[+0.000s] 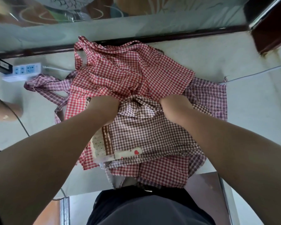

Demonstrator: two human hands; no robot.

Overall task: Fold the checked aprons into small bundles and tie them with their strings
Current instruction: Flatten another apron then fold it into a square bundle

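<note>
No bundle is tied yet. The brown checked apron (pixel 144 135) lies loosely spread on the near half of the red checked apron (pixel 120 70), with the left hand (pixel 104 109) and right hand (pixel 175 108) clutching its bunched far edge. The purple checked apron (pixel 208 98) waits beneath the red one.

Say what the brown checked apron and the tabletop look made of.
brown checked apron: thin woven cloth, probably cotton or a blend, matte; it creases and bunches softly. tabletop: hard, pale and smooth with faint scuffs and stains; stone or laminate, can't tell which.
</note>
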